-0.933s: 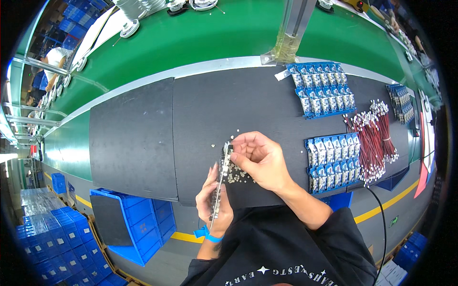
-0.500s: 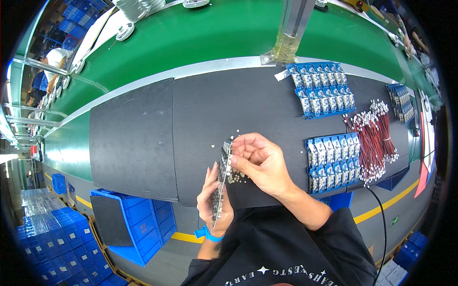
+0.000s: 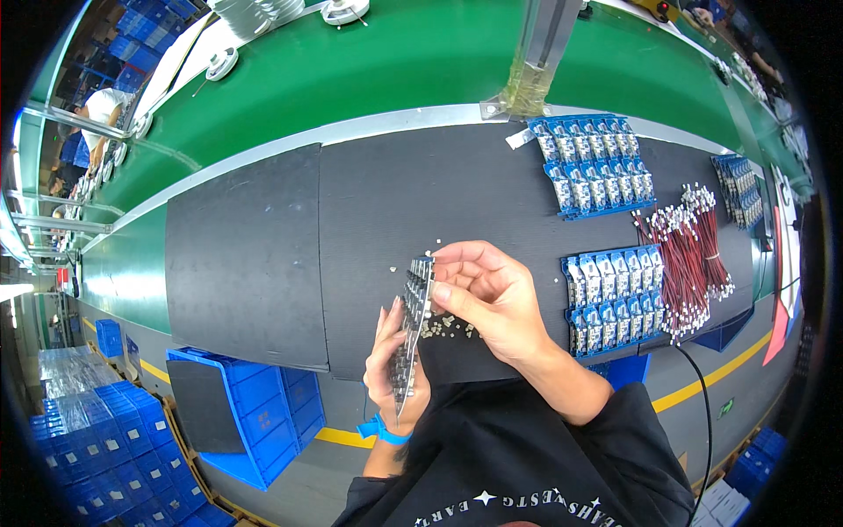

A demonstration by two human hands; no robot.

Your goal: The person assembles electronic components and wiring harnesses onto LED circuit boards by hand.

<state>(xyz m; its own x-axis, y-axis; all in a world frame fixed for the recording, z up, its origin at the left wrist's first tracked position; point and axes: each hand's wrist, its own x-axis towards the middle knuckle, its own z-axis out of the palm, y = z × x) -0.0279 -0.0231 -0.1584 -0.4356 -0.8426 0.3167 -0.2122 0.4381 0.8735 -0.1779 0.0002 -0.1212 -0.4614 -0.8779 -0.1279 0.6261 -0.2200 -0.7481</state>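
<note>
A panel of circuit boards [image 3: 410, 329] stands nearly on edge in front of me, dark parts on its left face and small pale parts along its right side. My left hand [image 3: 386, 364] supports it from the lower left, fingers closed around it; a blue band circles that wrist. At the panel's upper right edge, my right hand [image 3: 492, 299] grips with bent fingers and thumb. Whether a small part is pinched there is hidden. Small cream-coloured pieces [image 3: 446, 327] lie scattered on the black mat [image 3: 378, 202] below and beside the panel.
To the right lie two blue-edged groups of circuit boards [image 3: 597, 167] [image 3: 615, 294], and red wire bundles with white connectors [image 3: 689, 255]. Another board stack [image 3: 738, 191] is farther right. A metal post [image 3: 531, 61] rises beyond the mat, beside a green conveyor [image 3: 378, 70]. Blue crates [image 3: 255, 413] stand lower left.
My right hand has shifted slightly right, and the panel's upper end has turned a little, showing more of its left face. White round parts on the conveyor have moved left.
</note>
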